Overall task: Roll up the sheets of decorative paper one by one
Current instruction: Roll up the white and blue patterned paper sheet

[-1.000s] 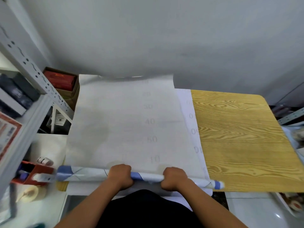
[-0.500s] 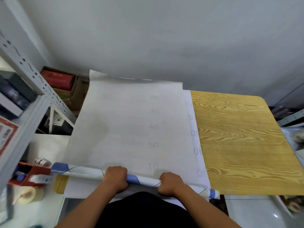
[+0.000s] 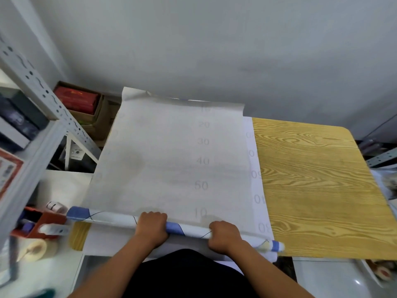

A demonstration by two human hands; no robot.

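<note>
Head view. A partly rolled sheet [image 3: 171, 164] is spread face down across the wooden table [image 3: 318, 186], faint numbers showing through its white back. The roll [image 3: 189, 229], white with blue patches, lies along the near edge. It is gripped by the left hand [image 3: 151, 227] near the middle and by the right hand [image 3: 225, 235] towards the right end, fingers curled over it. A second sheet [image 3: 255, 190] is seen underneath. A metal shelf [image 3: 43, 108] stands at the left, with a tape roll [image 3: 35, 251] and a red box [image 3: 75, 100] near it.
</note>
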